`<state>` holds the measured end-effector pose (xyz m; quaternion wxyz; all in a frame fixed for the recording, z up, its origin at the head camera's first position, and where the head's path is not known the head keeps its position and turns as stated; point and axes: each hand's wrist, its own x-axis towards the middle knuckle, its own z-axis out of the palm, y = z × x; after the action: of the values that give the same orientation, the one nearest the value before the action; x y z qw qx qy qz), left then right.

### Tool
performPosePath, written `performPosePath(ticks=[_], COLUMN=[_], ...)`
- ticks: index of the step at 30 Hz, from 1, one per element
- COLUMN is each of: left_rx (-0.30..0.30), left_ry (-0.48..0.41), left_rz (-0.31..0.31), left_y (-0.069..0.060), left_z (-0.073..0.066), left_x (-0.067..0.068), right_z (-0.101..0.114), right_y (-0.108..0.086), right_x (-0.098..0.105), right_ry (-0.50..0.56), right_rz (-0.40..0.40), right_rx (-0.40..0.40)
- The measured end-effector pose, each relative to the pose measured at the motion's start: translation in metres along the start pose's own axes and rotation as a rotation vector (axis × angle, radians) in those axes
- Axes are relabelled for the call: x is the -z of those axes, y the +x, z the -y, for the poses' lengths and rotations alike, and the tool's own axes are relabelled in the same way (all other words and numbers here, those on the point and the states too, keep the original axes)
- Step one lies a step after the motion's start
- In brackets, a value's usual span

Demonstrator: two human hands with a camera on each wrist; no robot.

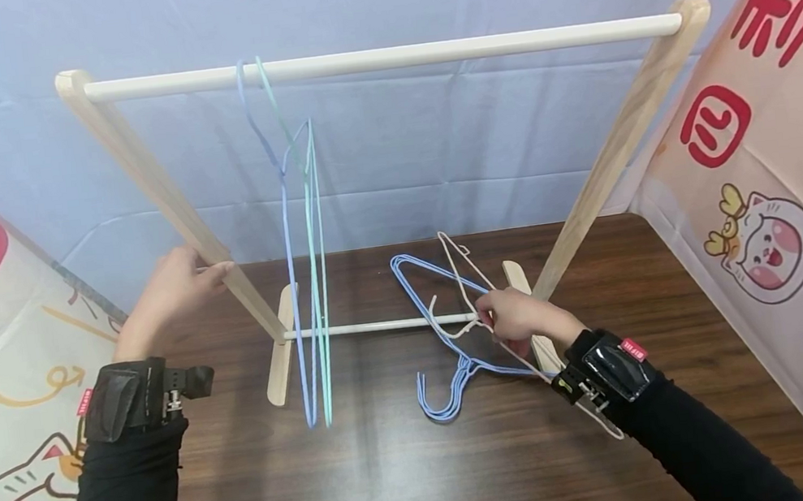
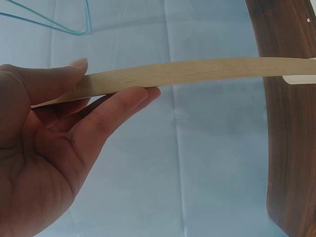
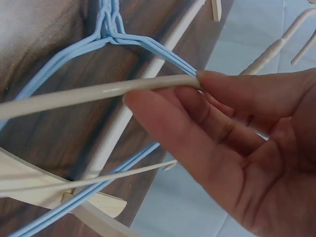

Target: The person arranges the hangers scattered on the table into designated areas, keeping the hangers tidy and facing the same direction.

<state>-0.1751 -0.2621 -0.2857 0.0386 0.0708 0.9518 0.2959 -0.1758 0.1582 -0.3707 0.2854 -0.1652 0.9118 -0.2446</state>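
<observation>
A wooden rack (image 1: 642, 111) stands toward the far edge of the counter (image 1: 396, 480), and I can see a blue hanger (image 1: 289, 246) and a green hanger (image 1: 316, 292) hanging from its white rail (image 1: 468, 49), left of the middle. The person's left hand (image 1: 181, 290) pinches the left post (image 1: 151, 179) between thumb and fingers. The right hand (image 1: 522, 315) grips a cream hanger (image 3: 74, 98) the same way, over the counter's right half. Beneath it, a stack of blue hangers (image 1: 465, 366) lies across the lower bar (image 1: 380, 326), near the right foot (image 1: 516, 275), hooks toward the counter's near edge. Whether the cream hanger touches that stack, I can't tell.
</observation>
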Motion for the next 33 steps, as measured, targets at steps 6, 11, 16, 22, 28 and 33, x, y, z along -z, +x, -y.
performPosePath(ticks=[6, 11, 16, 22, 28, 33], left_rx=[0.011, 0.004, 0.004, 0.004, -0.005, -0.012], left_ry=[0.000, -0.003, -0.006, 0.001, 0.006, -0.001], left_rz=[-0.001, -0.007, -0.007, -0.012, -0.016, -0.014], left_y=[0.001, 0.002, 0.002, 0.001, 0.001, 0.001], left_z=[0.000, -0.001, -0.001, -0.002, -0.002, -0.001], left_x=[0.000, -0.001, -0.001, -0.001, -0.001, -0.001], right_z=[0.003, 0.004, 0.006, 0.010, 0.013, 0.013], right_y=[0.000, 0.002, 0.003, 0.001, 0.000, 0.001], right_x=[0.005, 0.007, 0.008, 0.012, 0.015, 0.017], right_ry=[0.022, 0.054, 0.119, 0.137, 0.141, 0.158], right_rz=[0.001, -0.007, -0.013, -0.014, -0.019, -0.025], right_rx=[0.005, 0.010, 0.004, -0.007, -0.021, -0.017])
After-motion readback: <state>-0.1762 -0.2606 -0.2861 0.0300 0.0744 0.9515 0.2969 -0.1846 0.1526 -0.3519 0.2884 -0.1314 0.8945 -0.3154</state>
